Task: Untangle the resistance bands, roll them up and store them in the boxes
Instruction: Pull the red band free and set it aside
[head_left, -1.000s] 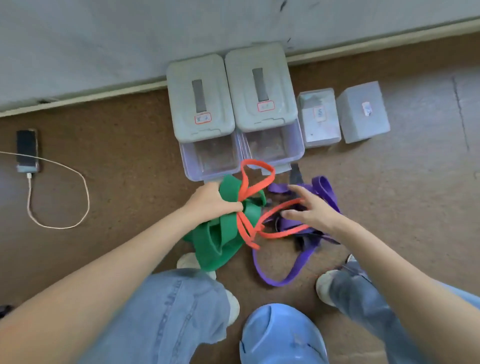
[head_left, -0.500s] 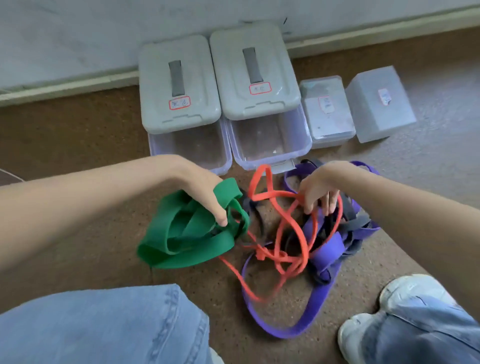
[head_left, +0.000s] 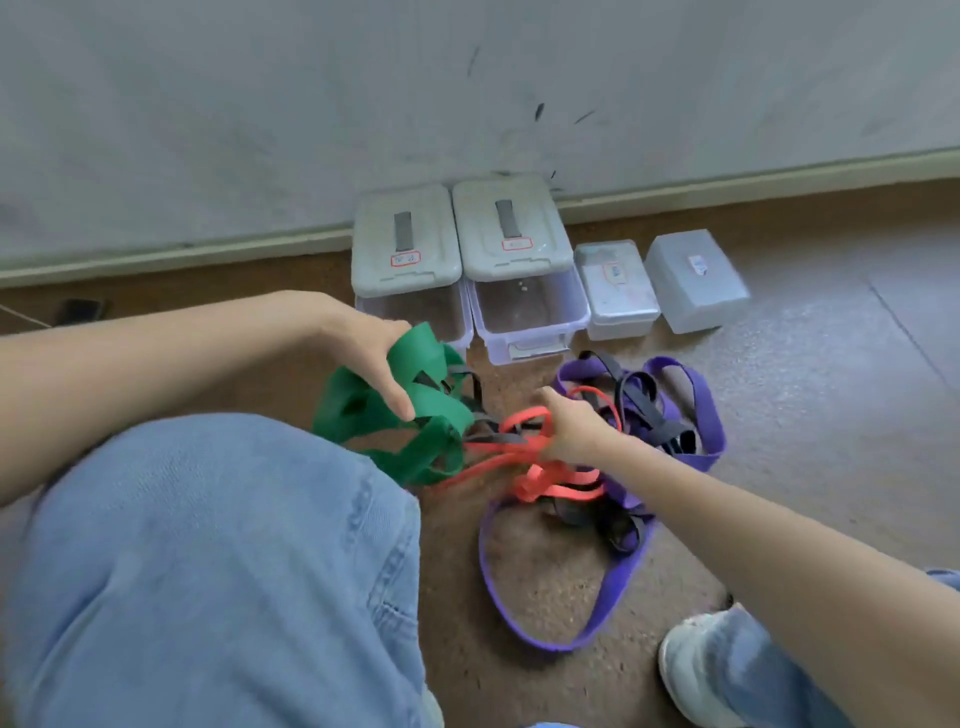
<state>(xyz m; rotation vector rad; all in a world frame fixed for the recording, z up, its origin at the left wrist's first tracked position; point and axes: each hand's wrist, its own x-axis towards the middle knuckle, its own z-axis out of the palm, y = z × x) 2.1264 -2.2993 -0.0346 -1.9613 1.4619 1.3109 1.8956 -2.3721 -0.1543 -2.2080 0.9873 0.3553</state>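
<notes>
Green rubber fills the left hand (head_left: 363, 348): its fingers (head_left: 397, 397) curl round a fold of the wide green band (head_left: 415, 415), thumb side over the top, lifting it just above the floor beside the denim knee (head_left: 218, 561). The right hand (head_left: 571, 426) is closed on the thin orange band (head_left: 540, 483), whose loops cross under its knuckles and run left toward the green one. Thin black bands (head_left: 644, 410) thread through both and into the wide purple band (head_left: 613, 613), which lies in a long loop on the brown floor (head_left: 810, 441), its far end heaped to the right of the right hand.

Beyond the tangle, against the grey wall (head_left: 260, 130), stand two large boxes side by side, the left box (head_left: 405, 249) and the right box (head_left: 506, 234), each with a grey lid bearing a red-edged label and a clear body. To their right sit two smaller clear boxes (head_left: 618, 280). A white shoe (head_left: 696, 660) shows at the lower right.
</notes>
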